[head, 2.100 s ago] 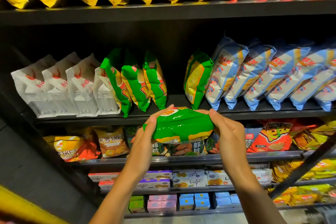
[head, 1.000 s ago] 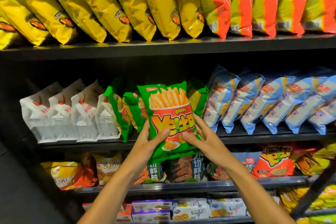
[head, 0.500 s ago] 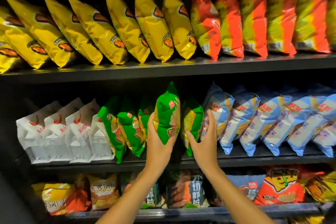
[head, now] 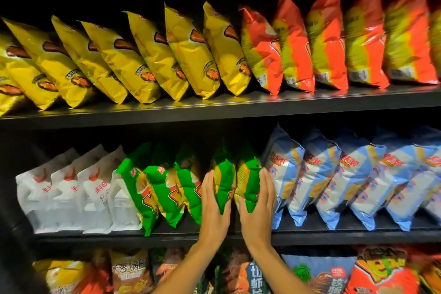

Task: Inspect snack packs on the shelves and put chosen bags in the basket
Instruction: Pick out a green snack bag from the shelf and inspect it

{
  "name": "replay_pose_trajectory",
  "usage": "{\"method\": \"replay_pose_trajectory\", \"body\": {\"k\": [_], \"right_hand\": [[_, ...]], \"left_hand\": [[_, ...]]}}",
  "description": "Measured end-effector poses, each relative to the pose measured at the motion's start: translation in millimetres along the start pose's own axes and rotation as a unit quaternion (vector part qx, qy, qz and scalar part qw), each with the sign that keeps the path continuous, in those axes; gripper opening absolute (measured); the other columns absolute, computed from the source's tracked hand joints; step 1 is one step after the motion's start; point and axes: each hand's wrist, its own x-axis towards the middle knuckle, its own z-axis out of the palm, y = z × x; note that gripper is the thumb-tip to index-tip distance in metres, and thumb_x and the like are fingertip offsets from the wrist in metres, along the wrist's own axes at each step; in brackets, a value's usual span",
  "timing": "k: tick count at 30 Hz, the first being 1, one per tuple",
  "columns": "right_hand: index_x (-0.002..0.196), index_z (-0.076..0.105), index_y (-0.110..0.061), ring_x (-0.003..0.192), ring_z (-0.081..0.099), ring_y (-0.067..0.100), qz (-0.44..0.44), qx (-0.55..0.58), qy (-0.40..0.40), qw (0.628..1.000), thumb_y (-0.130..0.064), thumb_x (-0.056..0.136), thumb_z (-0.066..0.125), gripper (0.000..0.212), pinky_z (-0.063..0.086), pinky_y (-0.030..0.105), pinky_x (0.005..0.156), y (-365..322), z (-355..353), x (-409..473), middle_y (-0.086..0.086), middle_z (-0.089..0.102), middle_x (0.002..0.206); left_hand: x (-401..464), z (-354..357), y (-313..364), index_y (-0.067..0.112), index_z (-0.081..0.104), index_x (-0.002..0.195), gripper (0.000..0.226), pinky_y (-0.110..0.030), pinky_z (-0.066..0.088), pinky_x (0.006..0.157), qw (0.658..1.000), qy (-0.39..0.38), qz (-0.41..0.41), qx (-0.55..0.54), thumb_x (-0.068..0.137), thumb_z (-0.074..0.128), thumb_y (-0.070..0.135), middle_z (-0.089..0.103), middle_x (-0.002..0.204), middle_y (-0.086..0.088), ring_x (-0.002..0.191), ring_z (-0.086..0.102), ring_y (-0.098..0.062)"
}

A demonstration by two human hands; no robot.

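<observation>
Black shelves (head: 238, 112), yellow bags (head: 148, 59), green bags (head: 152, 191), blue bags (head: 317, 181)

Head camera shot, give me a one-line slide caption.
Both hands, left and right, press two green bags together on the middle shelf.

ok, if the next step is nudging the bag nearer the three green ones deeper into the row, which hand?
Left, probably. The left hand lies flat against that green bag, its outer side. The right hand rests on the neighbouring green bag, beside the blue bags.
</observation>
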Motion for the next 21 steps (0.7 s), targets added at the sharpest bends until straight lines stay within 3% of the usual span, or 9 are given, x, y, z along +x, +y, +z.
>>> {"method": "replay_pose_trajectory", "body": {"k": [5, 8, 10, 13, 16, 18, 21], "right_hand": [[0.161, 0.012, -0.041, 0.157, 0.016, 0.014, 0.014, 0.014, 0.019, 1.000, -0.014, 0.093, 0.076, 0.097, 0.027, 0.046, 0.126, -3.2, 5.7, -7.0, -0.019, 0.017, 0.167], [0.161, 0.010, -0.040, 0.157, 0.017, 0.014, 0.010, 0.021, 0.019, 1.000, -0.013, 0.090, 0.079, 0.103, 0.029, 0.048, 0.125, -3.5, 3.1, -5.4, -0.018, 0.016, 0.167], [0.161, 0.006, -0.044, 0.157, 0.017, 0.013, 0.002, 0.034, 0.016, 0.999, -0.013, 0.087, 0.081, 0.109, 0.027, 0.045, 0.125, -6.7, -2.7, -6.7, -0.018, 0.015, 0.167], [0.162, 0.008, -0.041, 0.157, 0.017, 0.015, -0.043, 0.043, 0.025, 0.998, -0.010, 0.085, 0.083, 0.112, 0.019, 0.033, 0.128, -18.6, -10.7, -11.6, -0.013, 0.016, 0.168], [0.163, 0.015, -0.028, 0.156, 0.023, 0.022, -0.133, 0.031, 0.027, 0.990, -0.008, 0.085, 0.083, 0.106, 0.022, 0.040, 0.127, -37.5, -8.1, -15.9, 0.002, 0.025, 0.166], [0.161, 0.022, -0.022, 0.154, 0.028, 0.020, -0.180, 0.035, -0.011, 0.983, -0.009, 0.087, 0.081, 0.095, 0.024, 0.039, 0.126, -53.7, 2.1, -19.8, 0.003, 0.030, 0.164], [0.161, 0.025, -0.018, 0.156, 0.022, 0.010, -0.148, 0.029, -0.123, 0.981, -0.014, 0.092, 0.076, 0.086, 0.015, 0.020, 0.125, -81.1, 29.2, -25.0, -0.009, 0.024, 0.168]], "left_hand": [[-1.4, 3.8, -8.9, 0.016, 0.011, 0.164, 0.087, -0.043, 0.018, 0.127, 0.999, 0.003, 0.017, 0.029, 0.096, 0.063, -0.002, 0.010, 0.171, 0.010, 0.159, 0.007, -0.012], [-2.5, -2.5, -10.5, 0.019, 0.002, 0.165, 0.095, -0.044, 0.013, 0.129, 0.997, -0.014, 0.034, 0.064, 0.096, 0.066, 0.007, -0.001, 0.172, 0.014, 0.159, -0.002, -0.012], [-3.3, -15.3, -5.7, 0.015, -0.002, 0.164, 0.100, -0.041, 0.010, 0.130, 0.992, -0.028, 0.081, 0.088, 0.095, 0.070, 0.013, -0.005, 0.173, 0.007, 0.160, -0.003, -0.017], [-0.2, -51.9, 4.3, 0.006, 0.012, 0.163, 0.095, -0.042, 0.013, 0.129, 0.981, -0.018, 0.156, 0.118, 0.092, 0.075, 0.015, 0.007, 0.172, -0.007, 0.160, 0.007, -0.028], [13.8, -103.1, 1.3, 0.004, 0.031, 0.157, 0.082, -0.052, 0.020, 0.126, 0.957, 0.025, 0.212, 0.196, 0.089, 0.075, 0.015, 0.024, 0.167, -0.013, 0.157, 0.018, -0.033], [25.4, -137.9, -7.6, 0.007, 0.041, 0.153, 0.075, -0.057, 0.021, 0.124, 0.930, 0.037, 0.222, 0.289, 0.087, 0.073, 0.021, 0.030, 0.164, -0.012, 0.155, 0.020, -0.034], [35.8, -178.0, -25.4, 0.011, 0.050, 0.149, 0.069, -0.061, 0.015, 0.125, 0.890, 0.003, 0.207, 0.407, 0.085, 0.070, 0.031, 0.034, 0.161, -0.014, 0.154, 0.020, -0.038]]}}
